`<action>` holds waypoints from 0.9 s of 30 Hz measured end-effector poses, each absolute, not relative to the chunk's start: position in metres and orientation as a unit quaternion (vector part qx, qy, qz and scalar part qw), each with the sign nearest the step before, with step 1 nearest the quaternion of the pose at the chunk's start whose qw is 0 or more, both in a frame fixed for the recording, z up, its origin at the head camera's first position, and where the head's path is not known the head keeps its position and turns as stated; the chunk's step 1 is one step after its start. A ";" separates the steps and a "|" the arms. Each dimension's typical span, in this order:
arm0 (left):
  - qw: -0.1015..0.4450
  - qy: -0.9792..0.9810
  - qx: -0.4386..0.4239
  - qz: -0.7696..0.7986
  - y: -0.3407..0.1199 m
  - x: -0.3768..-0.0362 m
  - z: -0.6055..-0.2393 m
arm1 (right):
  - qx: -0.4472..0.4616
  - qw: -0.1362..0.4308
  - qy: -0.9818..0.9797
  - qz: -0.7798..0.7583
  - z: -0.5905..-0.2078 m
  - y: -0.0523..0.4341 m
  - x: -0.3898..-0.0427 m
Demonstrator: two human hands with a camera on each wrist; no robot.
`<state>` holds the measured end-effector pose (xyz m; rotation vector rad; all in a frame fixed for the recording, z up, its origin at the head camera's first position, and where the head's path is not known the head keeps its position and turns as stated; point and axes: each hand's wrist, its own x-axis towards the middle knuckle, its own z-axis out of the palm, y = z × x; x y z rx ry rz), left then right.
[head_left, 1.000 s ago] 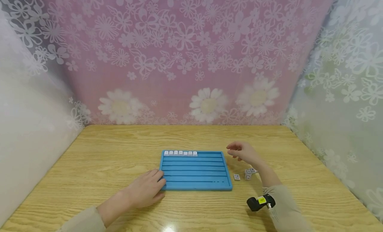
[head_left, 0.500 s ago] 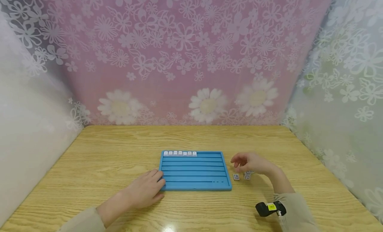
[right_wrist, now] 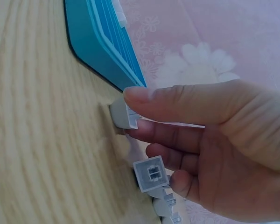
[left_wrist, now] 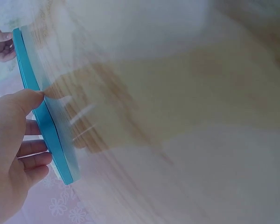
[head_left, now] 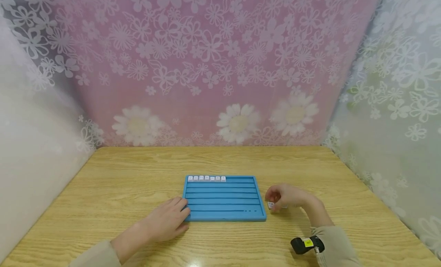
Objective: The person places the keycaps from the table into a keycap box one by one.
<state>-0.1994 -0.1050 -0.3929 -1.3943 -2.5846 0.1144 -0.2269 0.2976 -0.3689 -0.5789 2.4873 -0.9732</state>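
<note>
My left hand (head_left: 169, 218) holds the left front corner of a blue ridged tray (head_left: 220, 206); in the left wrist view the thumb lies on one edge of the tray (left_wrist: 60, 154) and the fingers on the other. At the tray's right, my right hand (head_left: 287, 196) pinches a white keycap (right_wrist: 121, 114) between thumb and index finger, low over the table. Its hollow underside faces partly toward the hand. Beneath the curled other fingers, an upturned keycap (right_wrist: 150, 173) shows its square socket, with several more behind it. The hand mostly hides these in the head view.
A row of several white keycaps (head_left: 206, 178) fills the left part of the tray's back groove. The wood-grain table (head_left: 138, 167) meets a pink flowered curtain (head_left: 193, 87) behind, with pale hangings at both sides. A black wrist camera (head_left: 306, 244) sits on the right sleeve.
My right hand has come down from beside the tray's back right corner to the loose keycaps and taken hold of the one nearest the tray. The left hand stays put.
</note>
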 end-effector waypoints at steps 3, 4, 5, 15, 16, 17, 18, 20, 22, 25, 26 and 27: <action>0.105 -0.874 -0.472 0.042 -0.105 -0.199 -0.394 | -0.210 0.206 0.890 -0.349 -0.370 0.298 -0.225; 0.107 -0.874 -0.472 0.043 -0.105 -0.199 -0.394 | -0.212 0.204 0.890 -0.348 -0.371 0.298 -0.225; 0.108 -0.874 -0.472 0.044 -0.105 -0.199 -0.394 | -0.213 0.201 0.892 -0.345 -0.372 0.298 -0.225; 0.103 -0.873 -0.474 0.046 -0.105 -0.199 -0.393 | -0.208 0.169 0.910 -0.315 -0.381 0.301 -0.227; 0.103 -0.873 -0.474 0.045 -0.105 -0.199 -0.393 | -0.206 0.166 0.910 -0.318 -0.381 0.302 -0.227; 0.104 -0.873 -0.474 0.045 -0.105 -0.199 -0.393 | -0.206 0.164 0.909 -0.324 -0.382 0.303 -0.228; 0.105 -0.873 -0.474 0.045 -0.105 -0.199 -0.393 | -0.205 0.161 0.907 -0.331 -0.382 0.304 -0.228; 0.106 -0.873 -0.475 0.045 -0.105 -0.199 -0.393 | -0.206 0.156 0.902 -0.347 -0.382 0.306 -0.228; 0.107 -0.872 -0.475 0.046 -0.105 -0.199 -0.393 | -0.208 0.152 0.895 -0.363 -0.382 0.308 -0.228; 0.106 -0.873 -0.474 0.042 -0.105 -0.199 -0.394 | -0.210 0.148 0.890 -0.375 -0.381 0.311 -0.229; 0.105 -0.874 -0.473 0.041 -0.105 -0.199 -0.394 | -0.211 0.146 0.890 -0.376 -0.381 0.312 -0.229; 0.105 -0.874 -0.472 0.040 -0.105 -0.199 -0.394 | -0.211 0.144 0.890 -0.377 -0.381 0.312 -0.230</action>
